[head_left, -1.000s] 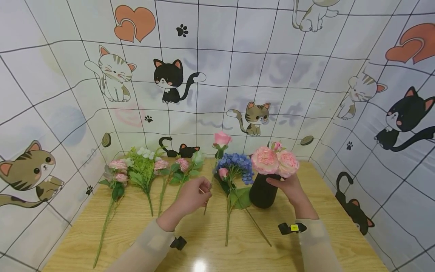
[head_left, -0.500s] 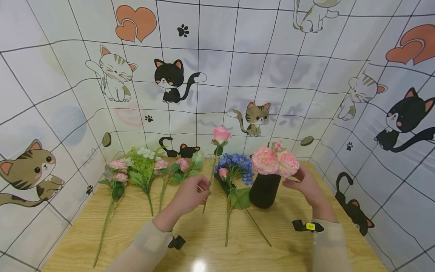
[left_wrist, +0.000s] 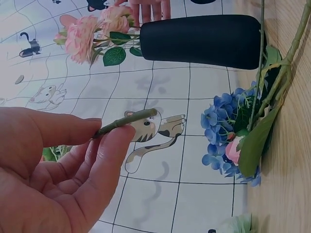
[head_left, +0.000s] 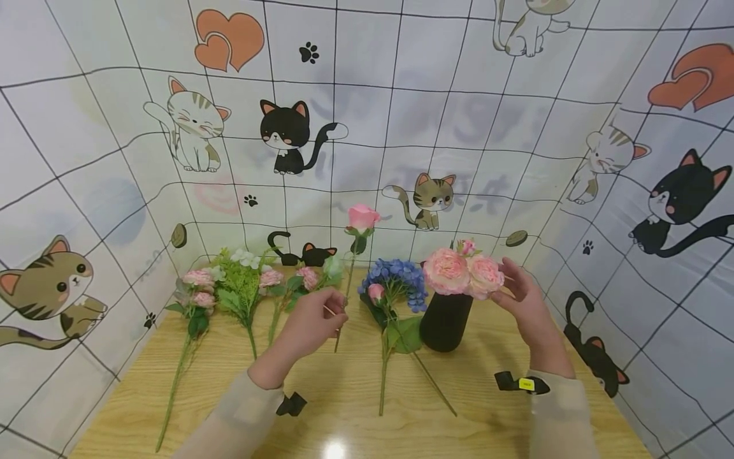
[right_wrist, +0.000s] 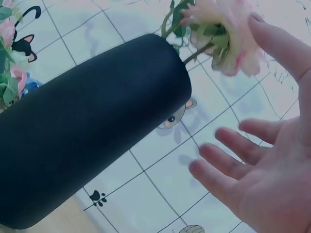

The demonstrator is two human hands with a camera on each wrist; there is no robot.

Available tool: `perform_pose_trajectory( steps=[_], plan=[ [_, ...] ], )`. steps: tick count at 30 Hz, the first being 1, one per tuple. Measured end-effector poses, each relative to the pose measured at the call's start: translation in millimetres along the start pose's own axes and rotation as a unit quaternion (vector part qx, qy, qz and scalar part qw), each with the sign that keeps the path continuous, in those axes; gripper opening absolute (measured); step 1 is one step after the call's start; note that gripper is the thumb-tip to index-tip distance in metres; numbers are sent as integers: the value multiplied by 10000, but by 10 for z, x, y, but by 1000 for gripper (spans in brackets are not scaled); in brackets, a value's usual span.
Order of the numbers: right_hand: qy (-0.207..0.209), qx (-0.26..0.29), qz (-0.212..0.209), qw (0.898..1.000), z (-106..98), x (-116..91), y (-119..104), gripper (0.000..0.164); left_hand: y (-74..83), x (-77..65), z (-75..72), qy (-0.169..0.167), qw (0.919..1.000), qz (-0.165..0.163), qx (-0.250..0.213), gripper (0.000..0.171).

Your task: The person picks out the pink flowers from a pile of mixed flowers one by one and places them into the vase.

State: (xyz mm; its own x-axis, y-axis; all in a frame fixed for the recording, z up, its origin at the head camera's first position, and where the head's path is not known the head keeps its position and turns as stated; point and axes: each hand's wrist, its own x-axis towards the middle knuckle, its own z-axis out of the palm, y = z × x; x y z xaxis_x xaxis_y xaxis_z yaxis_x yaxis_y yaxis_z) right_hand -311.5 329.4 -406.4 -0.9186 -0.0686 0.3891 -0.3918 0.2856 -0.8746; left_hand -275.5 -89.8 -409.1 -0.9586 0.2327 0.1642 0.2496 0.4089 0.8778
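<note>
- Pink rose [head_left: 363, 218] on a thin green stem [left_wrist: 141, 116], held above the pale wood-grain table [head_left: 332, 408], bloom upward, leaning slightly to the right, just left of the blue hydrangea [head_left: 401, 280] in the head view.
- Gripped by the left hand [head_left: 312, 322], pinched low on the stem between thumb and fingers; bare lower end jutting past the fingertips, free of the table.
- Tapered matte black vase [head_left: 446, 322]: standing upright on the table, filled with ruffled pink blooms [head_left: 447, 271], 2 large and 1 small.
- Right hand [head_left: 524, 306]: open beside the blooms, fingers spread, gripping nothing; thumb right by 1 bloom, cannot tell whether touching.
- Between rose and vase: hydrangea laid on the table, crossed by 1 small pink rosebud [head_left: 375, 292].
- Further left, lying on the table: leafy green bunch with white blossoms [head_left: 237, 287] and long-stemmed pink spray [head_left: 199, 322].
- Behind: white grid-patterned cloth [head_left: 367, 146] printed with cartoon cats.
</note>
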Motion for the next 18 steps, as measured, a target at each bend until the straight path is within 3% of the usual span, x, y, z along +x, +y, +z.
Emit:
perform_pose_trajectory(
  steps=[8,18],
  plan=[
    [849,622,-397,9937,35,-38,-224,68,29,-14,-29,129,9999,-11,-59,9],
    [1162,1393,-1148,9767,92,-73,-403,63,31,-13,-7,144,9997,42,-195,10]
  ],
)
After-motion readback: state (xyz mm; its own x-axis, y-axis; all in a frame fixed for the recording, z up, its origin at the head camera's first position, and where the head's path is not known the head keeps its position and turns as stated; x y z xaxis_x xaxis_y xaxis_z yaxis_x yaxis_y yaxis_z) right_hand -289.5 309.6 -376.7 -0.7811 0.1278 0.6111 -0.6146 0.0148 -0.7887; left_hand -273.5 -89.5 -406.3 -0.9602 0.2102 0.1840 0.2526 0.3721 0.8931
